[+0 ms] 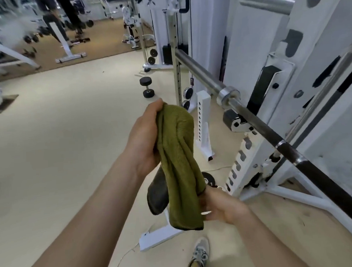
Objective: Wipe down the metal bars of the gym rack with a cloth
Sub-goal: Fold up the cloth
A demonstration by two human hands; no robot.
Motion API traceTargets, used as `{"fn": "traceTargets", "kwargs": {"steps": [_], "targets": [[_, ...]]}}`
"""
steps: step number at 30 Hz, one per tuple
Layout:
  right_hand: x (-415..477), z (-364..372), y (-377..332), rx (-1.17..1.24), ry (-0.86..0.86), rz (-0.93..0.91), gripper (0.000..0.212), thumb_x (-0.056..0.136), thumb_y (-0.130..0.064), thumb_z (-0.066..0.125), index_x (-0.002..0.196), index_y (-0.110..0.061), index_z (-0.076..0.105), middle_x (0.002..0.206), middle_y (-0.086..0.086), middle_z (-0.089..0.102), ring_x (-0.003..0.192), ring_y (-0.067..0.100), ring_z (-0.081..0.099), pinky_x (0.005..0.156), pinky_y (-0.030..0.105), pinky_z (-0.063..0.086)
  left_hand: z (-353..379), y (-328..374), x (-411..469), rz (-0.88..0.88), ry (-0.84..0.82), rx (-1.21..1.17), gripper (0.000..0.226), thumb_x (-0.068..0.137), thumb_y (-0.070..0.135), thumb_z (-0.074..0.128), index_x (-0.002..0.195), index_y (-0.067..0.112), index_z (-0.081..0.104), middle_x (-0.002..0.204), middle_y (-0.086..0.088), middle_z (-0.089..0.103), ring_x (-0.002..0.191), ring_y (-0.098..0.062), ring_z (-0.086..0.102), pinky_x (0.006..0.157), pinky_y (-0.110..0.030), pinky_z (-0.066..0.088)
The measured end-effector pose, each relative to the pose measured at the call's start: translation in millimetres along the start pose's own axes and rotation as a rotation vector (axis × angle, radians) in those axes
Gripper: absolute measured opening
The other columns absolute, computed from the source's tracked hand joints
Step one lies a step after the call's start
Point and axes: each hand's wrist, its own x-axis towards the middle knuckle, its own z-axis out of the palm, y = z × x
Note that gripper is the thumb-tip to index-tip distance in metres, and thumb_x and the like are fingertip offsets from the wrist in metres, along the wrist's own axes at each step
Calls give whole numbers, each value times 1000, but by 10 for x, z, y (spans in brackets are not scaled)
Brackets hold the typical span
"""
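Beside rack (pixel 252 166), both hands apparently grip cloth (pixel 178 163).

The pale floor (pixel 61 137) is occupied by a black dumbbell (pixel 146 87) (lying beside the white rack's base (pixel 204 124)); a brown mat (pixel 100 42) covers its far edge.

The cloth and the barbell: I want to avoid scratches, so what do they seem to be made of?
The cloth looks like soft microfibre or terry, olive green with a grey reverse: a fuzzy nap and limp folds between the left hand and right hand. The barbell appears to be steel: the sleeve looks bright and glossy, the shaft darker and duller, perhaps coated or worn.
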Motion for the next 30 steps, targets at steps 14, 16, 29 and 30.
{"fn": "traceTargets", "kwargs": {"steps": [14,16,29,30], "targets": [[831,-193,-1494,408,52,-344,31,92,-52,54,99,-30,74,111,4,72,107,22,64,100,46,47,-50,626,1574,98,1,10,34,88,45,60,94,12,60,85,-6,67,82,-23,66,84,-41,55],[1007,-184,-1620,256,215,-422,25,97,-41,52,95,-26,72,102,2,72,99,19,66,89,36,51,-147,674,1882,100,64,228,30,87,41,62,88,11,64,83,-6,65,80,-23,63,84,-42,54],[2790,-191,-2784,625,203,-264,12,103,-26,44,106,-28,56,102,0,66,92,19,60,78,33,44,-575,996,4689,-19,5,603,44,91,56,47,96,16,64,100,-8,66,92,-24,63,90,-41,50],[3001,-164,-2939,681,212,-246,13,103,-29,42,112,-27,53,104,5,67,89,23,61,75,34,46,-625,1039,4994,-33,3,603,43,92,56,45,95,16,64,98,-8,66,91,-24,63,86,-38,49]]}}
